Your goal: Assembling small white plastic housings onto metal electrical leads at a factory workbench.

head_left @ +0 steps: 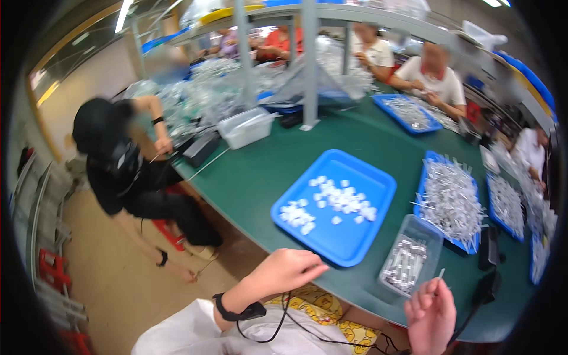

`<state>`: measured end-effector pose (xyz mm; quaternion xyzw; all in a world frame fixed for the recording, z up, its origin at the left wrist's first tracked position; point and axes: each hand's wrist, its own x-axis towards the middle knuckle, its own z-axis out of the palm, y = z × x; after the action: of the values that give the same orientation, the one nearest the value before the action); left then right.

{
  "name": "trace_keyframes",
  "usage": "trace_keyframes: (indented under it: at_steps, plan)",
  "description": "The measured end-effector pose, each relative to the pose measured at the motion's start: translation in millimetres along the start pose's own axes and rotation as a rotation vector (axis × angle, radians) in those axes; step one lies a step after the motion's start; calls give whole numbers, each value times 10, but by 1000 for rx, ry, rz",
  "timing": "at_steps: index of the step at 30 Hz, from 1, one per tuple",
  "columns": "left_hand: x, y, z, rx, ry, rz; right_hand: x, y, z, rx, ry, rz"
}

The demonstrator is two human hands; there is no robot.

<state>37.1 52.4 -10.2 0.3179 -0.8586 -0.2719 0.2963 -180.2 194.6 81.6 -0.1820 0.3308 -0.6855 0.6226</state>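
Observation:
Near the table's front edge, my left hand hangs beside the blue tray, fingers loosely stretched and nothing visible in them. Small white cap-like pieces lie scattered in that tray, with a smaller cluster at its left. My right hand is raised at the lower right, its thumb and fingertips pinched on a thin whitish rod that sticks up from them. Just beyond this hand stands a clear plastic box holding many short white-and-metallic rods.
A blue tray heaped with thin clear-white pieces lies at the right, with more trays behind it. A grey shelf post rises from the green table. A person in black sits at the left; other people work across the table.

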Motion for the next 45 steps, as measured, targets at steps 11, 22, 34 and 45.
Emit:
trace_keyframes:
  at_steps: [11,22,34,45]
  plan:
    - [734,0,227,258,264,55,20,208,-680,363,349,-347]
    - [998,-123,500,205,76,-118,263,268,-1249,23,542,-696]
    - [1032,-150,581,202,129,-118,358,286,-1423,-55,488,-722]
    - [1043,-129,607,166,152,-142,322,302,-1399,-36,462,-726]
